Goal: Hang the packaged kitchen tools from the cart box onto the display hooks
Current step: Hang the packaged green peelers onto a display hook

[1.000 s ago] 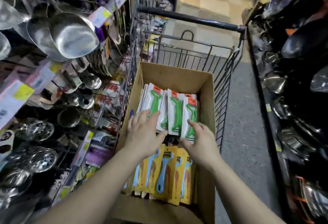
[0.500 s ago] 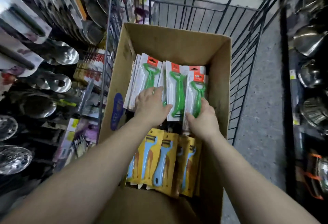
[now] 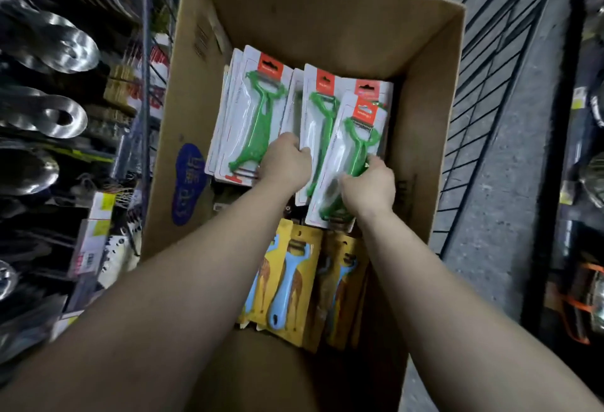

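Both hands are down in the cardboard box (image 3: 425, 124) that sits in the wire cart (image 3: 490, 52); the right hand (image 3: 367, 187) curls its fingers round the lower edge of a green peeler pack (image 3: 348, 156) by the right wall, tilting it up off the packs beneath; the left hand (image 3: 287, 163) has its fingers tucked between the middle stack (image 3: 318, 117) and the left stack (image 3: 251, 114) at the far end of the box, though whether they pinch a card I cannot tell. The yellow packs (image 3: 294, 284) lie at the near end under the forearms. I judge the risks thus: the glossy blister could slide from so shallow a hold; a neighbouring card may snag and ride up with it; the thin hang tab could bend against the box wall.
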The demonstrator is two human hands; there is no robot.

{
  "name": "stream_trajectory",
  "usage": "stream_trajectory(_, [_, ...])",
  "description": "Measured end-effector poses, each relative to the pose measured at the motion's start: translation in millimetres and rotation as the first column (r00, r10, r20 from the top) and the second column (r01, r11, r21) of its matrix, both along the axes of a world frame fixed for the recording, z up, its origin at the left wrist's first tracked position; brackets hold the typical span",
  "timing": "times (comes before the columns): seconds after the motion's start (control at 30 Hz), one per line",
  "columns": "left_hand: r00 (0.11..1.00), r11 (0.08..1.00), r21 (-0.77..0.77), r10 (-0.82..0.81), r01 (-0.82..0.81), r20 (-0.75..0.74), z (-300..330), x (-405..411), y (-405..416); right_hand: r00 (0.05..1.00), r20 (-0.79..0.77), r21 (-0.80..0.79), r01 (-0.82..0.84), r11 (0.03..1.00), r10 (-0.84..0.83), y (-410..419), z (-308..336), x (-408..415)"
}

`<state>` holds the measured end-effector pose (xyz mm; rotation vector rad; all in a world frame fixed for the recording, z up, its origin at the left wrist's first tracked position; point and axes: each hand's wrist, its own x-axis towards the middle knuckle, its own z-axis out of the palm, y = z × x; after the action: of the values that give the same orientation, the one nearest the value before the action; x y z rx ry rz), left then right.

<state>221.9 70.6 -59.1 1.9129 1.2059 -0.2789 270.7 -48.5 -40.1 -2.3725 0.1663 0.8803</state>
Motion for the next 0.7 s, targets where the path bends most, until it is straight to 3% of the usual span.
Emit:
stream_trajectory(0.33, [0.911, 0.91, -0.313, 0.347, -0.271, 0.222, 32, -41, 19, 0.98, -0.131, 0.33, 0.183, 0.926, -0.147, 3, 24, -8])
stream_trajectory(0.53, [0.808, 0.763, -0.495, 0.56, -0.416, 0.184, 44, -80, 22, 0.918, -0.392, 0.446, 0.137, 0.884, 0.055, 8, 47, -32])
stream_trajectory(0.7, [0.735, 0.682, -0.567, 0.652, -0.462, 0.186, 54, -105, 18, 0.868, -0.472, 0.521, 0.135, 0.843, 0.152, 8, 62, -56])
